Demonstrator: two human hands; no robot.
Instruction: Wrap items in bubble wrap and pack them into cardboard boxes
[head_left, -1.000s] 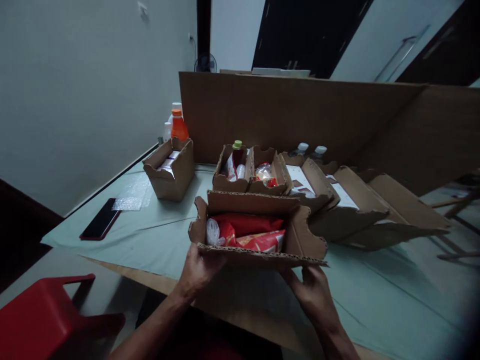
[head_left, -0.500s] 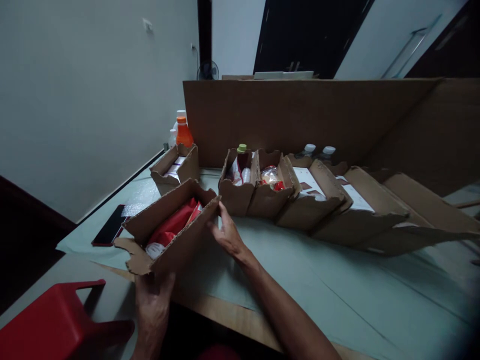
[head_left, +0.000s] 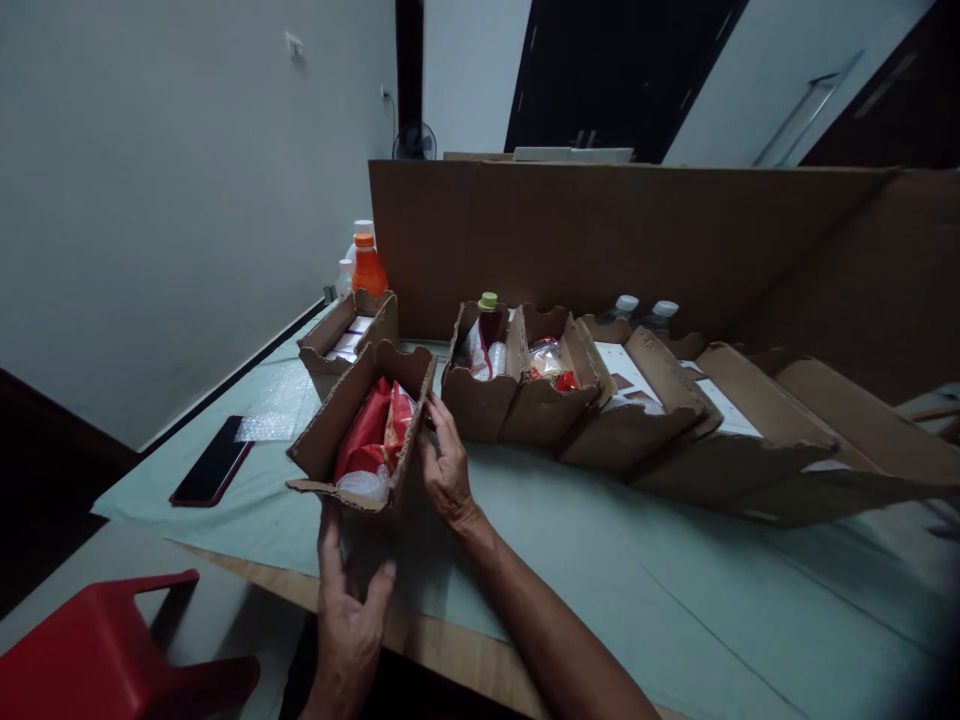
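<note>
The setting is a dim room with a pale grey wall, dark doors at the back and a table covered by a pale green cloth [head_left: 675, 600]. A tall brown cardboard sheet [head_left: 600, 240] stands upright along the far edge of the table.

The left hand [head_left: 349, 610] grasps the near end of a small open brown corrugated cardboard box [head_left: 334, 430], fingers spread against its near wall from below. The right hand [head_left: 446, 465] presses against the box's right side wall, fingers on the upper edge; its grip is flat contact rather than a clenched hold. The box sits at the near left part of the table, turned lengthwise away from the person. Inside it lie red plastic packets [head_left: 371, 435] and a clear plastic wrap [head_left: 364, 485]. Printing on the packets is too blurred to read.

Just beyond the right hand, a row of similar open cardboard boxes [head_left: 525, 400] runs to the right, holding a bottle with a green cap [head_left: 488, 300], clear bags and white printed cards [head_left: 626, 372]; their text is illegible. A further box [head_left: 345, 340] stands behind the held one. An orange bottle [head_left: 368, 265] stands near the wall. A dark phone with a red edge [head_left: 210, 462] lies on the cloth to the left, beside a bubble wrap piece [head_left: 274, 405]. A red plastic stool [head_left: 112, 650] stands below the table edge.
</note>
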